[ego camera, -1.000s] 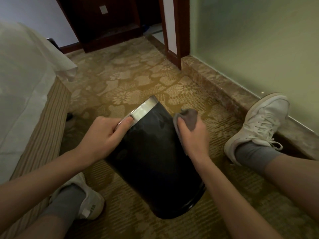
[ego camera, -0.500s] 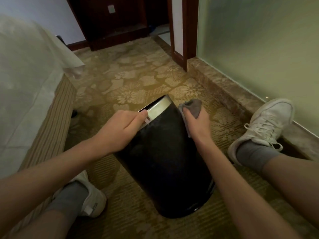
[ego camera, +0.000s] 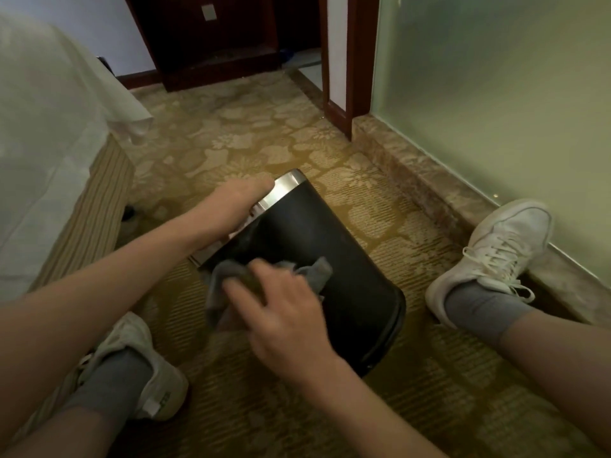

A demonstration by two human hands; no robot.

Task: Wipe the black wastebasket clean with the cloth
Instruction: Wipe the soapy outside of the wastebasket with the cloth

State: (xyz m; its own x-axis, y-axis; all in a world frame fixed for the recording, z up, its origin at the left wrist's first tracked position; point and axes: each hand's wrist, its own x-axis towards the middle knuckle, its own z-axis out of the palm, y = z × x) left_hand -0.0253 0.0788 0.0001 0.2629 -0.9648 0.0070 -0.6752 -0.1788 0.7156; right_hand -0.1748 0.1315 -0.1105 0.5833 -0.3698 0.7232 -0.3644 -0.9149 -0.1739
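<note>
While we sit on the floor: our legs are spread to either side, and the black wastebasket (ego camera: 334,259) lies tilted on its side between them
Wastebasket: its silver rim (ego camera: 281,190) points far and left, its base points near and right, and it rests on the patterned carpet (ego camera: 251,140)
Our left hand (ego camera: 236,203): it is closed over the silver rim on the far left of the wastebasket, the fingers curled at the rim's edge, gripping it
Our right hand (ego camera: 284,312): it lies on the near side of the wastebasket with the grey cloth (ego camera: 228,279) bunched under the fingers, which are bent down onto it; the hand is blurred, so we cannot tell how tightly it holds
Cloth: it is crumpled against the black wall, one end sticking out to the right of our fingers, another hanging at the left
Our feet: a white shoe (ego camera: 492,259) with a grey sock is at the right, beside the stone ledge (ego camera: 413,173); the other white shoe (ego camera: 142,368) is at near left
Left side: a bed (ego camera: 43,140) with white sheet and striped base
Far side: dark wooden furniture (ego camera: 215,38) and a door frame
Right side: a frosted glass panel (ego camera: 496,94) above the ledge
</note>
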